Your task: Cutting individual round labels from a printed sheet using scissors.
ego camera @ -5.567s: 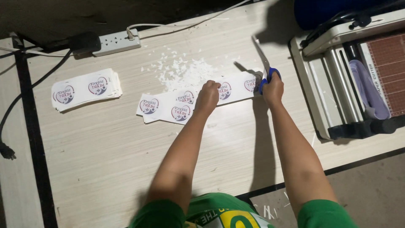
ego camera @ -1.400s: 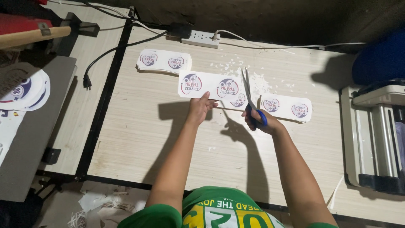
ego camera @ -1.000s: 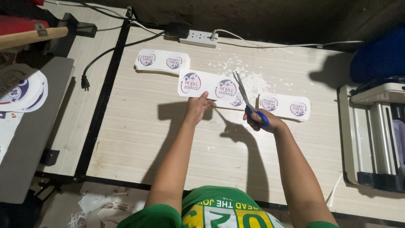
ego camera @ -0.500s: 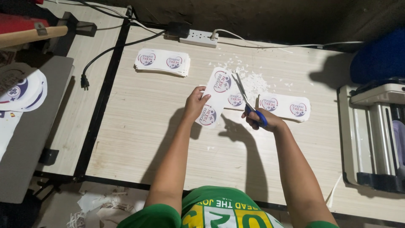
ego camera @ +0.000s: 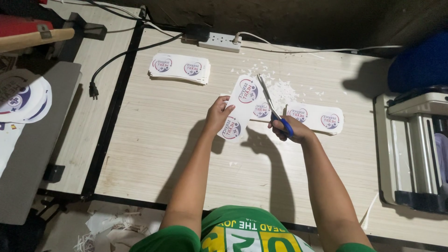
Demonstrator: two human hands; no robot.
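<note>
Centrally, left hand pinching a white paper strip of round printed stickers just above the pale wooden table, right hand clenched through blue-handled scissors, blades parted beside the strip, another sticker stack at upper left.

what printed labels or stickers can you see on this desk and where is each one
Held strip: in the left hand, white, round red-and-blue emblems, beside the scissors in the right hand.
Right stack: white strips, same emblems, behind the right hand.
Left stack: far left of the table, same look.
Round discs: side bench, white with blue.
</note>
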